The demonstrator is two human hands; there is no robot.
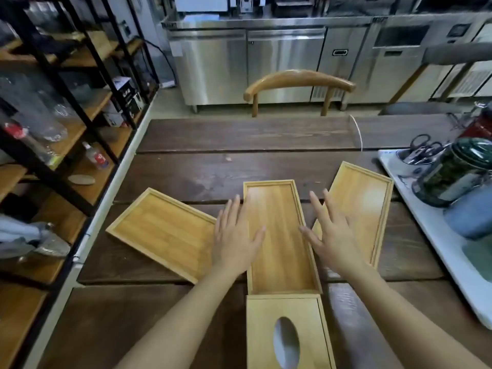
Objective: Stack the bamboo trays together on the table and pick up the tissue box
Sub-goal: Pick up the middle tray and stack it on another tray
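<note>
Three bamboo trays lie flat on the dark wooden table (239, 134). The left tray (162, 230) is angled, the middle tray (282, 251) runs lengthwise away from me, and the right tray (364, 198) leans to the right. My left hand (234, 235) hovers open over the middle tray's left rim, fingers spread. My right hand (332, 233) is open over the gap between the middle and right trays. Neither hand holds anything. A bamboo tissue box (287, 334) with an oval slot stands at the near edge, touching the middle tray's near end.
A white tray (436, 235) at the right holds a green jar (455, 171), scissors in a cup (420, 153) and cloth bundles. A wooden chair (298, 81) stands beyond the table. Black shelving (69, 107) with bottles runs along the left. Steel counters line the back.
</note>
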